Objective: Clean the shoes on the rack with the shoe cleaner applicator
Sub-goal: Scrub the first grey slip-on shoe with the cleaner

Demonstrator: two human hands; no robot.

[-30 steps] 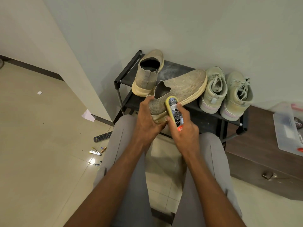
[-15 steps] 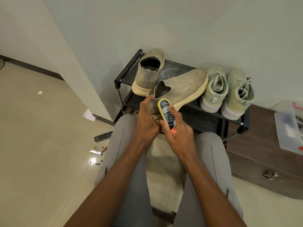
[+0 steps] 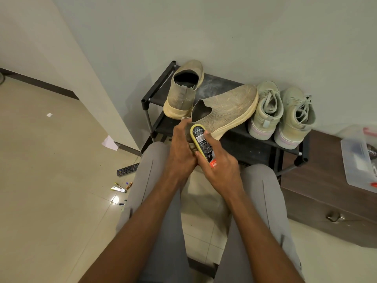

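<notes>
Indoors, black shoe rack (image 3: 253, 149) against pale wall (image 3: 244, 37), cream tiled floor (image 3: 51, 201).

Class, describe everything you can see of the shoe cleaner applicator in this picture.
The shoe cleaner applicator is a small oval container with a yellow body, a black printed label with white text and a red patch at its near end. The right hand grips it, pressing it against the heel end of the tan knit slip-on shoe, which the left hand holds. Its working face is hidden.
</notes>
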